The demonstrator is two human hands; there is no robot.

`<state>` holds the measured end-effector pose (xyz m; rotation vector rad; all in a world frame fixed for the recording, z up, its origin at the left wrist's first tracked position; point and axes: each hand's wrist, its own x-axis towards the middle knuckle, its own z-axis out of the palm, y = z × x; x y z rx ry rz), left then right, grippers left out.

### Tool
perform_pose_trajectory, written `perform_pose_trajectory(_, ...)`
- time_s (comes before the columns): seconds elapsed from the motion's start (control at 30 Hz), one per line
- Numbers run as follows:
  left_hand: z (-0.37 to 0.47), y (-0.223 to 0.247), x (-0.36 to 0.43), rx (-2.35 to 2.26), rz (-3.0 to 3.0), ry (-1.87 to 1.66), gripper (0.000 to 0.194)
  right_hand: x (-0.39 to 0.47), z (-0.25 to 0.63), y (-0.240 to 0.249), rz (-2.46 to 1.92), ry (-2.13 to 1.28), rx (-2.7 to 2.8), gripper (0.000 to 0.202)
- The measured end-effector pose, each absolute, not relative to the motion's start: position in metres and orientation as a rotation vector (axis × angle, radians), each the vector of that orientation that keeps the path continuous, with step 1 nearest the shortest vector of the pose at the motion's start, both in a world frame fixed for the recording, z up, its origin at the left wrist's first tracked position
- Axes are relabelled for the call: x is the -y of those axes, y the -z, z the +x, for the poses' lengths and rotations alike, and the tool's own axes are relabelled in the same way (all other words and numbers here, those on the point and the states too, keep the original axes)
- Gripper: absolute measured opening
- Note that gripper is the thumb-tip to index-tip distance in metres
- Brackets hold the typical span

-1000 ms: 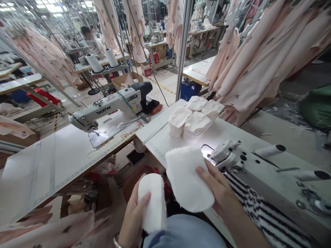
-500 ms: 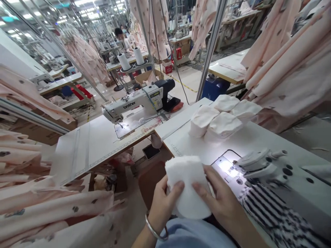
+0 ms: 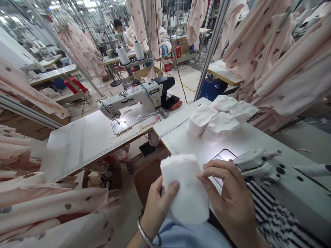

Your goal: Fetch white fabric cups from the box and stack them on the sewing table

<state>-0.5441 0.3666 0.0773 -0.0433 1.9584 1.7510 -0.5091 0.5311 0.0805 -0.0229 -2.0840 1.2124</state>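
A white fabric piece (image 3: 187,193), soft and rounded at its lower end, is held up in front of my lap. My left hand (image 3: 161,198) grips its left side, thumb across the front and the other fingers behind. At the upper right edge of the cloth, my right hand (image 3: 229,194) has its thumb and index finger pinched together. Piles of similar white fabric pieces (image 3: 217,120) stand on the tabletop beyond my hands. Close to my right hand is a sewing machine (image 3: 261,163), its lit plate partly hidden by that hand.
A Brother sewing machine (image 3: 137,98) stands on the white table (image 3: 67,144) to the left. Pink printed fabric (image 3: 64,210) hangs at the left, with more at the right. Striped fabric (image 3: 274,210) lies at the lower right. A person sits far back behind thread cones (image 3: 122,55).
My right hand has shifted from a flat thumb hold on the front of the cloth to a pinch at its upper right edge. The left hand keeps its grip. The view has moved slightly.
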Motion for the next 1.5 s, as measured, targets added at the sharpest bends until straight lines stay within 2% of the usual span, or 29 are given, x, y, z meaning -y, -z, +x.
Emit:
perform_pose_trajectory(0.17, -0.544, -0.076, -0.365, -2.017, 0.006, -1.729, 0.04, -0.537, -0.516, -0.076, -0.102, -1.446, 2.087, 0.013)
perform_pose_trajectory(0.23, -0.544, -0.076, -0.365, -2.035, 0.016, -1.72, 0.039, -0.538, -0.517, -0.076, -0.032, -1.359, 2.099, 0.009)
perform_pose_trajectory(0.43, -0.548, -0.077, -0.365, -1.991, -0.002, -1.732, 0.042, -0.539, -0.5, -0.076, 0.336, -0.998, 2.048, 0.035)
perform_pose_trajectory(0.57, -0.55, -0.078, -0.365, -2.07, 0.096, -1.733, 0.041, -0.538, -0.492, -0.072, 0.512, -0.871, 2.024, 0.031)
perform_pose_trajectory(0.73, -0.547, -0.075, -0.365, -2.121, 0.143, -1.705, 0.043, -0.534, -0.489, -0.068, 0.493, -0.778, 2.025, 0.021)
perform_pose_trajectory(0.97, -0.547, -0.076, -0.366, -2.129, 0.124, -1.787, 0.042, -0.529, -0.486, -0.08, 0.51, -0.566, 2.075, 0.025)
perform_pose_trajectory(1.07, -0.546, -0.077, -0.366, -2.041, 0.072, -1.76, 0.042, -0.533, -0.495, -0.08, 0.504, -0.583, 2.084, 0.031)
perform_pose_trajectory(1.13, -0.545, -0.076, -0.365, -1.934, 0.012, -1.728, 0.043, -0.54, -0.504, -0.077, 0.212, -0.774, 2.095, 0.033)
perform_pose_trajectory(1.23, -0.545, -0.07, -0.363, -1.858, -0.084, -1.727, 0.047, -0.553, -0.516, -0.072, -0.308, -1.405, 2.126, 0.03)
perform_pose_trajectory(1.37, -0.549, -0.066, -0.362, -1.903, -0.129, -1.711, 0.053, -0.557, -0.517, -0.061, -0.219, -2.296, 2.21, 0.037)
perform_pose_trajectory(1.5, -0.555, -0.064, -0.365, -1.949, -0.131, -1.727, 0.055, -0.54, -0.514, -0.046, -0.191, -2.732, 1.99, 0.037)
